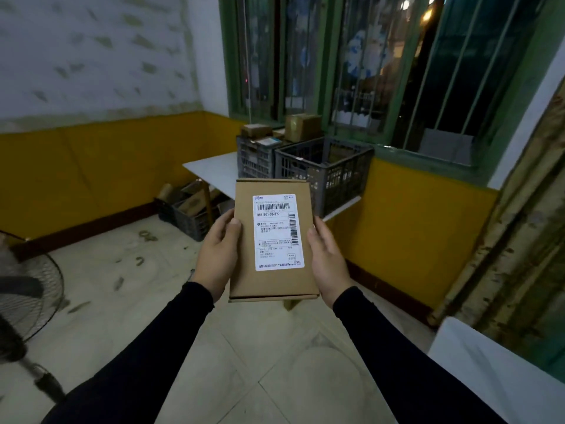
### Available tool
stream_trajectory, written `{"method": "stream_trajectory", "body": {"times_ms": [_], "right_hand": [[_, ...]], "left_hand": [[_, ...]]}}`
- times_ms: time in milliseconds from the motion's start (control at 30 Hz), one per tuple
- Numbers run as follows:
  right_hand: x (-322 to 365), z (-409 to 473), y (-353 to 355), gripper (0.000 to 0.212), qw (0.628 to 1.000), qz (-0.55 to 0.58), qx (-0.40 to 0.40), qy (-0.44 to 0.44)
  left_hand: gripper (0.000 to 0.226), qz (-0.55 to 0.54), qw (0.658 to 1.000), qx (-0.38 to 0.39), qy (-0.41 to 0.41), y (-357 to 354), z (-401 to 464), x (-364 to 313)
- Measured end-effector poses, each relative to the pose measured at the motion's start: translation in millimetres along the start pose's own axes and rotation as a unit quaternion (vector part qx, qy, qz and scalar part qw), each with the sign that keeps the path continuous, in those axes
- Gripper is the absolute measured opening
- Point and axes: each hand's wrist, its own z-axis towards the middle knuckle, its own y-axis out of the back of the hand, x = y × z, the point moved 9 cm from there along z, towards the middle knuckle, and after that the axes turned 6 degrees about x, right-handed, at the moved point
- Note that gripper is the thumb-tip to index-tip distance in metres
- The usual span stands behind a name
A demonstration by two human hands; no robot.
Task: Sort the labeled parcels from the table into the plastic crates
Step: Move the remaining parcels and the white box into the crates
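Both hands, left hand (pixel 217 255) and right hand (pixel 327 260), grip the long edges of a flat cardboard parcel (pixel 273 240) held mid-air, label up. It looks light and stiff (edges give the surest hold), well short of the dark crate (pixel 328 172).

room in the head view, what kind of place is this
Probably a small makeshift parcel sorting room: both hands hold a labelled cardboard parcel, grey plastic crates stand on a white table under a barred window, and another crate sits on the floor.
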Motion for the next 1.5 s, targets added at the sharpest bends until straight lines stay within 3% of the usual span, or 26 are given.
{"method": "stream_trajectory", "body": {"times_ms": [400, 533, 733, 900, 1167, 1500], "right_hand": [[-3.3, 226.8, -9.5, 0.019, 0.999, 0.032, 0.001, -0.004], [-12.4, 301.4, -12.1, 0.025, 1.000, 0.022, -0.018, -0.003], [-9.0, 421.2, -40.7, 0.042, 0.998, 0.012, -0.057, 0.008], [-0.4, 504.1, -48.5, 0.048, 0.997, 0.000, -0.083, 0.004], [-10.0, 629.7, 17.9, 0.036, 0.982, -0.025, -0.186, 0.013], [-16.0, 777.0, 118.8, 0.050, 0.982, -0.025, -0.190, -0.010]], "left_hand": [[0.029, 0.026, 1.000, 0.003, 0.014, -13.4, 228.7, 18.6], [0.022, 0.051, 0.998, 0.021, 0.007, -13.8, 305.3, 31.0], [0.041, 0.087, 0.994, 0.066, -0.022, 3.7, 450.5, 44.8], [0.033, 0.083, 0.991, 0.102, -0.030, -4.0, 555.8, 41.8], [0.035, 0.077, 0.982, 0.170, -0.029, -80.8, 696.0, 71.5], [0.042, 0.124, 0.966, 0.228, -0.013, -200.2, 849.2, 90.9]]}}
